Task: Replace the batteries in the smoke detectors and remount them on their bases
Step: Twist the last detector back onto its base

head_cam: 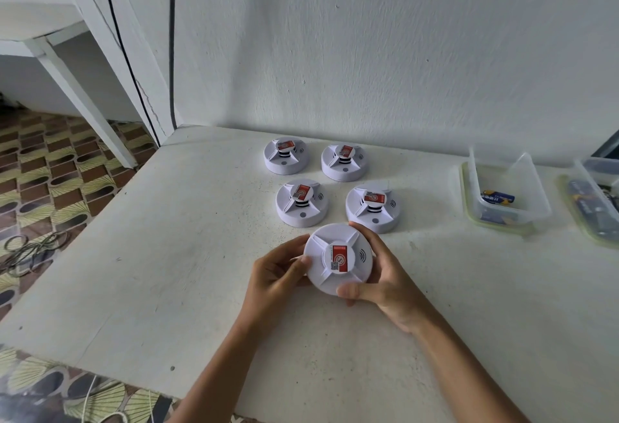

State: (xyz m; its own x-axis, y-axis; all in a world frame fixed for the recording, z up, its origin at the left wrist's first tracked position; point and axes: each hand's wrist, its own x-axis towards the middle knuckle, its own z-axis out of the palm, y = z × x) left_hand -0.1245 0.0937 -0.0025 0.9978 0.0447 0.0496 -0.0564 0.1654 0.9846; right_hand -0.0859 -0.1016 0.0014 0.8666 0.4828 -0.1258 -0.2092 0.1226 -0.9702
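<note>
home room | rough white wall [402,37] | patterned floor tiles [50,171] | white table [167,255]

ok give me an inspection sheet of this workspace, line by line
surface: white table, scuffed, set against a white wall
job's things: held smoke detector near the front; four more detectors behind in two rows, e.g.; clear container holding a battery
clutter: second container at the right edge, contents unclear
grippers: left hand and right hand both grip the held detector's rim
cables: black cables up the wall; loose wires on the floor
surroundings: patterned floor
</note>
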